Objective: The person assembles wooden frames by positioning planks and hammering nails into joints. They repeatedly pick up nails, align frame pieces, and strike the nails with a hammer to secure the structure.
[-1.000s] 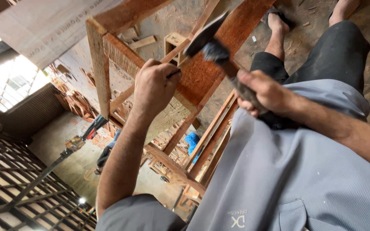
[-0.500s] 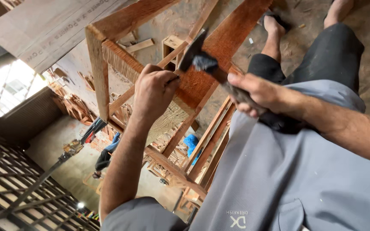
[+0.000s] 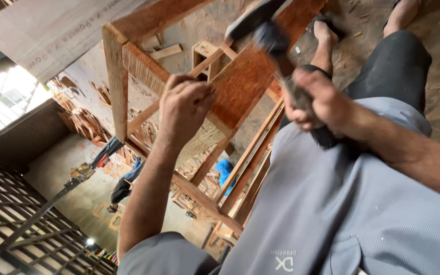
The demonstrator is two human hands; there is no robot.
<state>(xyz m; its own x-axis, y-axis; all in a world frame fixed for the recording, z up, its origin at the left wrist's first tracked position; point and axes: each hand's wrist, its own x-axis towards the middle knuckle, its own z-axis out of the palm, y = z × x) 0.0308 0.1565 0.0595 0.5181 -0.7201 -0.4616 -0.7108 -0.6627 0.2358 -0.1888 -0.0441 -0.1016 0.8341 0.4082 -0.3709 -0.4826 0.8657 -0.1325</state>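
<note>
Gripping the blurred hammer by its handle, the right hand holds it raised above the reddish-brown wooden frame. The left hand is pinched closed against the board, seemingly steadying a nail too small to make out. This looks like mid-nailing; the strike must land squarely, clear of the fingers.

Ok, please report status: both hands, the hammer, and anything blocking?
Right hand gripping hammer handle, head raised and blurred. Left hand pinched against wooden frame, what it holds too small to tell. Nothing between hammer and frame.
</note>
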